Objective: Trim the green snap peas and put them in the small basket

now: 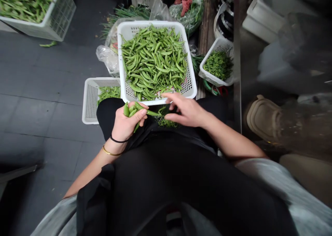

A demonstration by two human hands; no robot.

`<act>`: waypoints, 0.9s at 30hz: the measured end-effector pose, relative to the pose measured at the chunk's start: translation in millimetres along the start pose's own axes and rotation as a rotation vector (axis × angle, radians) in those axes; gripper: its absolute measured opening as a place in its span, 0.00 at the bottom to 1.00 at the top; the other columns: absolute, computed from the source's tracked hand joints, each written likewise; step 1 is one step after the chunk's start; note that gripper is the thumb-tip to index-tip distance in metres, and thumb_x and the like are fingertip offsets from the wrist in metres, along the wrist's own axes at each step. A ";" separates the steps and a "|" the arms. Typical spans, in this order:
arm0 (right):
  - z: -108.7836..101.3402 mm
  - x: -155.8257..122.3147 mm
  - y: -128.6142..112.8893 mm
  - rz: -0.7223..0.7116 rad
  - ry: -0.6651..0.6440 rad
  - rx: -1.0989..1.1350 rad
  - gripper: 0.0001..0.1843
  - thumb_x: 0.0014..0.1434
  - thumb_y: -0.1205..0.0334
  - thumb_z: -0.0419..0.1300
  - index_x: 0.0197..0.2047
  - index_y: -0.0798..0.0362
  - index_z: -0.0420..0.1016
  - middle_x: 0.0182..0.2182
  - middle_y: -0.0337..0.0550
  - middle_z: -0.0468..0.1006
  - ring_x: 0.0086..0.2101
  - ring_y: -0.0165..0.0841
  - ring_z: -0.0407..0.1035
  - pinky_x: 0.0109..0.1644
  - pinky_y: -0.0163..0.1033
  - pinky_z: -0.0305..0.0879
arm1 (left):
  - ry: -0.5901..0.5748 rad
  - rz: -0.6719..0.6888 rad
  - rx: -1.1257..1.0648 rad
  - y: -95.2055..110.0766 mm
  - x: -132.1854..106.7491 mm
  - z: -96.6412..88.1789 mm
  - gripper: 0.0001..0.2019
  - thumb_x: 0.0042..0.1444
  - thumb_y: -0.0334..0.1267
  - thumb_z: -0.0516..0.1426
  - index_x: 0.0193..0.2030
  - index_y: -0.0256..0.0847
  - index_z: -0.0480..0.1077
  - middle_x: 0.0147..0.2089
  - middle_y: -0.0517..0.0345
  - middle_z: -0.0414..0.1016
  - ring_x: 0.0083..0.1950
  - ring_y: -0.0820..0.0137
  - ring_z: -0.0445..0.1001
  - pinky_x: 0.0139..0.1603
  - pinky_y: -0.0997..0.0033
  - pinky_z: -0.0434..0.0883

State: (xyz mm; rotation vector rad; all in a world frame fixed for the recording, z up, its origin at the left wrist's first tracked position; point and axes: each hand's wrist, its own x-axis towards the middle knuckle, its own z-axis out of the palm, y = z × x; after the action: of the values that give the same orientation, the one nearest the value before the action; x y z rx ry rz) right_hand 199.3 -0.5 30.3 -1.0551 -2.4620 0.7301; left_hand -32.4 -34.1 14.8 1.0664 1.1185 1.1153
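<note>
My left hand is closed around a small bunch of green pea pods, held over my lap. My right hand sits just to the right, thumb and fingers pinching at the tip of one pod's stringy end; loose green trimmings lie on my black apron below it. Directly ahead, a white perforated basket heaped with pea pods rests against my knees.
A lower white basket at the left holds a few pods. A small white basket of green trimmings stands at the right. Another basket of greens sits far left. Plastic bags lie behind. A beige shoe is at right.
</note>
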 end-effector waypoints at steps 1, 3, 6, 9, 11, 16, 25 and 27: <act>7.7 3.8 -3.1 -0.028 -0.049 -0.027 0.17 0.62 0.51 0.54 0.47 0.55 0.68 0.40 0.47 0.74 0.32 0.30 0.67 0.33 0.34 0.59 | -0.002 0.022 0.079 4.2 -2.0 -0.5 0.09 0.50 0.38 0.63 0.37 0.36 0.75 0.23 0.60 0.69 0.18 0.77 0.63 0.19 0.76 0.61; 20.2 9.9 -8.3 -0.086 -0.152 -0.114 0.15 0.65 0.57 0.48 0.40 0.56 0.71 0.33 0.45 0.75 0.29 0.30 0.65 0.32 0.35 0.55 | 0.030 0.100 0.284 15.4 -6.4 -4.1 0.10 0.49 0.37 0.64 0.39 0.39 0.76 0.25 0.59 0.70 0.22 0.76 0.65 0.23 0.76 0.62; 25.3 13.1 -12.9 -0.208 -0.252 -0.220 0.15 0.65 0.62 0.47 0.33 0.57 0.71 0.26 0.43 0.73 0.25 0.29 0.62 0.29 0.36 0.49 | 0.003 0.213 0.576 32.0 -10.8 -9.3 0.13 0.42 0.35 0.67 0.38 0.42 0.77 0.29 0.57 0.70 0.29 0.72 0.67 0.28 0.76 0.63; 20.5 14.1 -16.8 -0.324 -0.205 -0.235 0.16 0.65 0.62 0.46 0.32 0.56 0.70 0.25 0.43 0.73 0.24 0.29 0.62 0.29 0.36 0.49 | -0.267 0.150 0.672 35.1 -8.0 -4.5 0.08 0.38 0.35 0.68 0.28 0.41 0.76 0.24 0.58 0.67 0.26 0.72 0.65 0.26 0.75 0.60; 18.3 15.4 -18.8 -0.316 -0.090 -0.190 0.18 0.67 0.61 0.44 0.32 0.56 0.70 0.26 0.44 0.74 0.26 0.30 0.64 0.31 0.36 0.52 | -0.389 0.084 0.599 28.2 -3.1 3.2 0.08 0.38 0.37 0.68 0.21 0.39 0.73 0.21 0.59 0.66 0.24 0.74 0.63 0.25 0.75 0.58; 18.6 6.1 -8.7 -0.154 0.099 -0.039 0.18 0.68 0.60 0.44 0.37 0.57 0.72 0.31 0.46 0.76 0.32 0.30 0.68 0.37 0.34 0.59 | -0.036 -0.089 0.058 6.7 6.6 9.2 0.13 0.44 0.42 0.66 0.22 0.38 0.68 0.17 0.63 0.63 0.17 0.77 0.59 0.18 0.76 0.55; -10.0 16.2 28.3 0.148 -0.516 0.042 0.18 0.54 0.52 0.63 0.45 0.55 0.77 0.25 0.39 0.76 0.24 0.27 0.66 0.30 0.33 0.55 | -0.012 -0.163 -0.525 4.4 15.0 -20.1 0.14 0.42 0.49 0.62 0.24 0.41 0.67 0.20 0.61 0.62 0.18 0.78 0.56 0.13 0.78 0.48; -0.7 45.9 42.1 0.222 -0.348 -0.023 0.16 0.60 0.53 0.57 0.40 0.57 0.78 0.28 0.44 0.78 0.29 0.29 0.69 0.34 0.35 0.58 | -0.088 -0.235 -0.547 0.9 13.2 -13.5 0.16 0.40 0.51 0.64 0.25 0.41 0.67 0.19 0.62 0.60 0.18 0.78 0.55 0.13 0.78 0.47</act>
State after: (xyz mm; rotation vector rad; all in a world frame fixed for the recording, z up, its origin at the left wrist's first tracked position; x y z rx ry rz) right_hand 193.1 58.7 11.8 -1.3224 -2.6689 1.0339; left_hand -44.6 -19.9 12.3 0.5352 0.7773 1.0866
